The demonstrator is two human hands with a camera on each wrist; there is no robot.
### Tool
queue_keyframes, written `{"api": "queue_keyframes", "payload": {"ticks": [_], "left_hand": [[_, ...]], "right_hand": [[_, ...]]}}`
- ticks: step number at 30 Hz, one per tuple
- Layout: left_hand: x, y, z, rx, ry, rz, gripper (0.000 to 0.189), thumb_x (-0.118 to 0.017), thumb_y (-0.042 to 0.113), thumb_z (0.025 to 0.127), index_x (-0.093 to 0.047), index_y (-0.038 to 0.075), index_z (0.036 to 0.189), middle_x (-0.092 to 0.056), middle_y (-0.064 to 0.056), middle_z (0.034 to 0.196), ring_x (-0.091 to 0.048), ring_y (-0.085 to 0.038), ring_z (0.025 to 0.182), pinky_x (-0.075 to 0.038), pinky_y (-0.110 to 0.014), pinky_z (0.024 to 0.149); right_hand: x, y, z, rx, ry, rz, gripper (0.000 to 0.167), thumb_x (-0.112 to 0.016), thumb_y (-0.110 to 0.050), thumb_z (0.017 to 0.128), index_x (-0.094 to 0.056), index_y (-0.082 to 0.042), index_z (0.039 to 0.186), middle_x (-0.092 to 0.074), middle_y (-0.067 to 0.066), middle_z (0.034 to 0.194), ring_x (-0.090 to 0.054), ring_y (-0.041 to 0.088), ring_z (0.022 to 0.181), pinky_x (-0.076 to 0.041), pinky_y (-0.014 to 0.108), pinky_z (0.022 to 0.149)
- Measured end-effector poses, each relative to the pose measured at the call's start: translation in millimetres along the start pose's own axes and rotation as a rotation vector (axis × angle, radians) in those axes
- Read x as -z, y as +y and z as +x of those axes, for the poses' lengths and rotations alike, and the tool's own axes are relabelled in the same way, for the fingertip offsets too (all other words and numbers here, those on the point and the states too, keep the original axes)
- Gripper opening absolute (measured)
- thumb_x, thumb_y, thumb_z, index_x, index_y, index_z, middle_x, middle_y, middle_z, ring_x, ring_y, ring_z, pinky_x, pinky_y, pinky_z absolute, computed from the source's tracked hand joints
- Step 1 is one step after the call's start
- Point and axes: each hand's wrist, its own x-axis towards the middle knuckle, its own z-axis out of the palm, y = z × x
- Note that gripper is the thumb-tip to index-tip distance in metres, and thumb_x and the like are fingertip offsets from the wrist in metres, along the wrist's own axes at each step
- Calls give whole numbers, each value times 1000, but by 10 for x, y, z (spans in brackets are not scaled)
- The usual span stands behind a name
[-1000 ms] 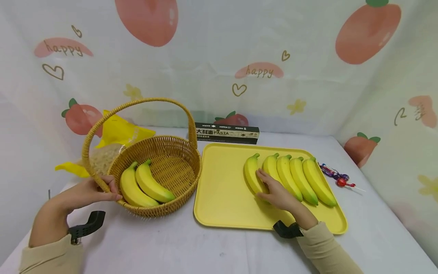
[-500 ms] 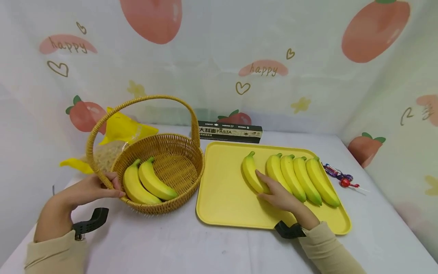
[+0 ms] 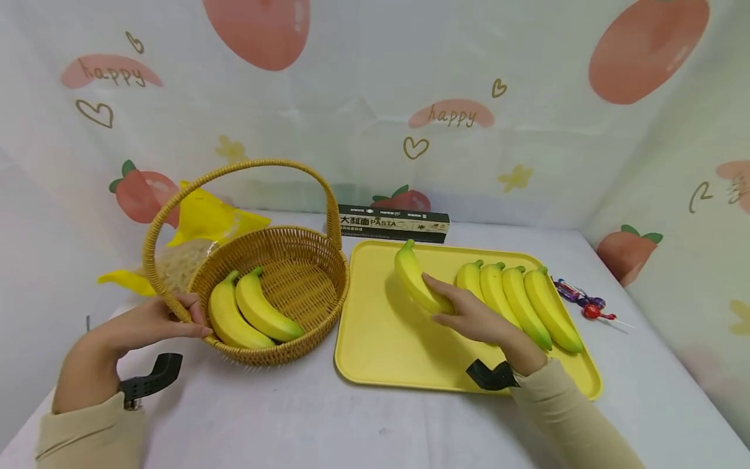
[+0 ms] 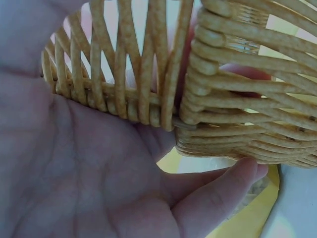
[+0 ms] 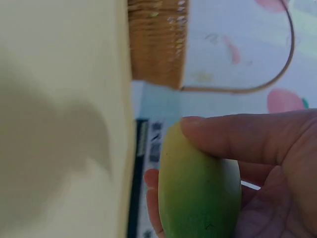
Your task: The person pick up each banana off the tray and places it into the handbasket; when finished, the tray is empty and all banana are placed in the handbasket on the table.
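Banana (image 3: 413,277) aslant, stem (image 3: 409,244) away and leftward

On the white cloth-covered worktop (image 3: 305,423), left: round tan wicker basket (image 3: 305,286), with two curved yellow bananas (image 3: 232,319) inside, toward its left. Just right of the basket: rectangular yellow tray (image 3: 375,339), with a row of four curved yellow bananas (image 3: 525,306) on its right half. Above the tray, left of the row: single curved yellow banana (image 3: 413,283) in the right hand (image 3: 477,317). Behind the tray: long black pasta box (image 3: 395,225). Behind the basket, to its left: yellow-and-clear plastic bag (image 3: 183,260). Right of the tray: purple and red wrapped sweets (image 3: 583,300).
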Motion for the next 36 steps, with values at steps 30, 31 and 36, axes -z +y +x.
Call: {"api": "queue_keyframes", "payload": {"ticks": [30, 31, 36], "left_hand": [[-6, 26, -24, 35, -10, -2, 10, -64, 10, 86, -59, 9, 77, -60, 2, 73, -51, -11, 72, -40, -25, 63], [-6, 23, -22, 27, -8, -4, 10, -64, 9, 86, -59, 8, 77, -60, 3, 73, -51, -11, 71, -39, -25, 62], [-6, 16, -10, 6, -4, -13, 11, -64, 7, 85, -59, 9, 76, -59, 5, 73, -51, -12, 71, -39, -26, 62]], "right_hand": [[-401, -1217, 1596, 168, -587, -252, 61, -52, -5, 92, -23, -1, 146, -43, 14, 140, -42, 15, 103, -31, 23, 86], [-432, -1226, 1648, 162, -603, -265, 61, -52, -6, 92, -23, -1, 146, -44, 14, 139, -42, 15, 101, -30, 22, 85], [-552, -1230, 1842, 94, -631, -280, 63, -55, -9, 92, -24, -1, 146, -33, 12, 149, -40, 14, 108, -30, 21, 85]]}}
